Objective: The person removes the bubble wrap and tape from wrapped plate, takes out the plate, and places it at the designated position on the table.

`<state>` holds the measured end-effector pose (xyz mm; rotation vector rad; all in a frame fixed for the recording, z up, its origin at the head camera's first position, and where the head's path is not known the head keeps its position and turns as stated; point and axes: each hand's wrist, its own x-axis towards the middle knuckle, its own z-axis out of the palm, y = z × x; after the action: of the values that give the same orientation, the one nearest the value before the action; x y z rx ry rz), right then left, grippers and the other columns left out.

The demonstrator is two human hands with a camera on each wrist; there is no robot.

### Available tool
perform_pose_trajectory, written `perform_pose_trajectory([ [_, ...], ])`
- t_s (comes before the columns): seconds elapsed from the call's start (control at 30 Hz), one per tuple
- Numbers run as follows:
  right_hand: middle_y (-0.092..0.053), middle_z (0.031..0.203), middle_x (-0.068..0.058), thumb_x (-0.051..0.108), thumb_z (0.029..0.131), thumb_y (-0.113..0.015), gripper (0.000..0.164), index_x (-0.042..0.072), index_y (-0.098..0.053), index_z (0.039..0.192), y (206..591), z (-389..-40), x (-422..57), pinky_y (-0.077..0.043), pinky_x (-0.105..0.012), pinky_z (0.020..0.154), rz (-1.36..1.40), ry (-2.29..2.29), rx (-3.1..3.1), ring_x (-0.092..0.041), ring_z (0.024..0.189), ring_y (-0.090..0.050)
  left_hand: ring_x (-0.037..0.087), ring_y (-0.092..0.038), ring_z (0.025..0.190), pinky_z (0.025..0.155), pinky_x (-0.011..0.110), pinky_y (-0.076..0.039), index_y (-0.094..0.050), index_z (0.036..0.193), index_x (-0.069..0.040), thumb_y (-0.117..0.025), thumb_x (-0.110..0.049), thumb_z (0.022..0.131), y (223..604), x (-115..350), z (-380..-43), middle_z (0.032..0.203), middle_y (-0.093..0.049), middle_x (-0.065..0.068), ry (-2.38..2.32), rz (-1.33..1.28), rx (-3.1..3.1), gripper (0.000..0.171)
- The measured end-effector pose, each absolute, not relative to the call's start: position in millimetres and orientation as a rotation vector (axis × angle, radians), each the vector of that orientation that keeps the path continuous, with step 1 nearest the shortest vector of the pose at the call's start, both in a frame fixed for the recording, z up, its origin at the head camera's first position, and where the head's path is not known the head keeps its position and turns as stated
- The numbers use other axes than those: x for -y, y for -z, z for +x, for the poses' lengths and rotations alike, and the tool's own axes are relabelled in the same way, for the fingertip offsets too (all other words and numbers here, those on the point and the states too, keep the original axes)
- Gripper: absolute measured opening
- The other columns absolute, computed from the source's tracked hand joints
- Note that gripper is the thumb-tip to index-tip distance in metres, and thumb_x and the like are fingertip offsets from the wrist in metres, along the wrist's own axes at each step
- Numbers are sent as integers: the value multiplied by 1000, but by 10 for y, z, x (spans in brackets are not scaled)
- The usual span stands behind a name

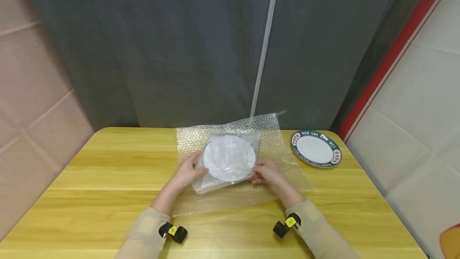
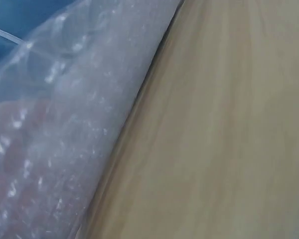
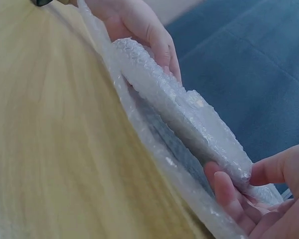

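In the head view, a round white plate wrapped in bubble wrap [image 1: 230,157] is held between both hands, over a larger sheet of bubble wrap [image 1: 230,201]. My left hand [image 1: 188,170] grips the bundle's left edge, its thumb on top. At the right edge my right hand [image 1: 268,174] pinches the bundle between thumb and fingers. The right wrist view shows the wrapped plate [image 3: 184,114] edge-on, raised off the sheet at this side, with fingers beneath it. Bubble wrap [image 2: 84,99] covers much of the left wrist view and blurs the left hand.
A second plate [image 1: 316,149], white with a dark teal lettered rim, lies at the table's back right, beside the sheet. The wooden table [image 1: 118,171] ends at a dark grey curtain [image 1: 179,51]. Each wrist wears a small black camera [image 1: 176,233].
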<state>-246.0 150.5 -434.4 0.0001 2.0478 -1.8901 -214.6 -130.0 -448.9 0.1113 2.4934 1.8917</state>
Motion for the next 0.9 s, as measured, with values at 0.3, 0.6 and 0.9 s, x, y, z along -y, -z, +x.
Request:
perform_pose_trajectory([
  [0.3, -64, 71, -15, -8, 86, -53, 6, -11, -56, 90, 4431, -2465, -1467, -55, -26, 51, 30, 1854, -2082, -20, 60, -65, 46, -49, 118, 96, 51, -44, -33, 144, 4, -71, -3, 79, 4542, 1325, -2137, 130, -47, 35, -1807, 108, -2566, 75],
  [0.6, -64, 73, -18, -5, 87, -52, 7, -12, -53, 88, 4461, -2457, -1439, -55, -28, 51, 25, 1819, -2145, -23, 63, -66, 45, -44, 121, 98, 54, -40, -36, 145, -1, -72, -3, 80, 4586, 1348, -2154, 135, -45, 29, -1800, 146, -2579, 75],
  [0.9, -65, 69, -19, -2, 89, -53, 15, -11, -53, 101, 4412, -2421, -1410, -55, -30, 48, 11, 1774, -2195, -21, 56, -64, 46, -38, 127, 104, 56, -32, -42, 141, 0, -73, -6, 81, 4593, 1382, -2153, 140, -40, 30, -1783, 184, -2587, 68],
])
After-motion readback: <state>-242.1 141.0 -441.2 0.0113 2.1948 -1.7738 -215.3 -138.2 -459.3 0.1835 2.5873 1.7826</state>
